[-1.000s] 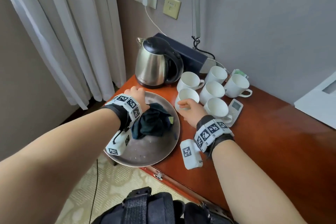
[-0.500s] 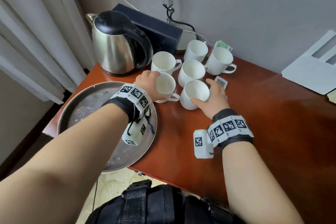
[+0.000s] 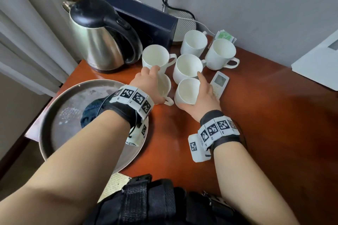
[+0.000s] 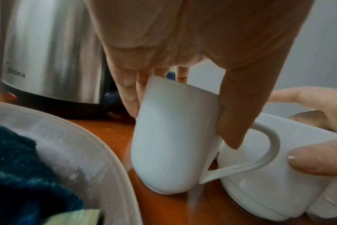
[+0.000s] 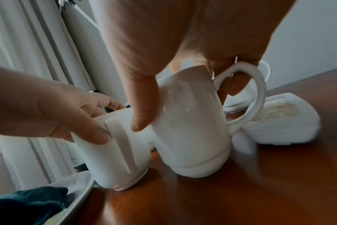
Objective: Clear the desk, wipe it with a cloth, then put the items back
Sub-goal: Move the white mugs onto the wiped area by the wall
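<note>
left hand (image 3: 149, 83) grasps near-left white ceramic mug (image 4: 171, 137), tilted | right hand (image 3: 199, 97) grasps adjacent white mug (image 5: 192, 121) on red-brown wooden desk (image 3: 274, 124) | risk: mugs clink, handle snags neighbour, tilt slips.

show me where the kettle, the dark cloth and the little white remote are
kettle (image 3: 99, 42), head view, on its steel body.
dark cloth (image 3: 91, 113), head view, on the fold lying in the round tray.
white remote (image 3: 220, 80), head view, on its small screen.

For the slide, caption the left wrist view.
Left hand grips a tilted white cup between a metal tray and a kettle.
</note>
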